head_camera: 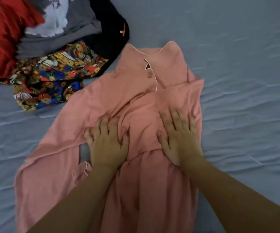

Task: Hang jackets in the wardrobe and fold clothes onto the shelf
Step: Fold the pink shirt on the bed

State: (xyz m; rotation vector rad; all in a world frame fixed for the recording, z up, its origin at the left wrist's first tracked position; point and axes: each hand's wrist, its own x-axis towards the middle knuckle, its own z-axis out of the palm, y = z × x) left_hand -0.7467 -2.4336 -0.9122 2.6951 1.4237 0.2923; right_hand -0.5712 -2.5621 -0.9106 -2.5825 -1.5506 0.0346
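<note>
Both hands are pressing flat on a pink pajama shirt (152,91) lying spread on the blue bed sheet (245,64): left hand (109,145) and right hand (179,140), fingers splayed, each grip released, grasping nothing. Heaped clothes (52,47) are lying beyond, far left.

1 view only: head-worn camera, wide-angle, looks forward and steeply down onto bed sheet (245,47), close above both forearms; clothes pile (40,39) at frame's top-left corner, edges blurred.
</note>
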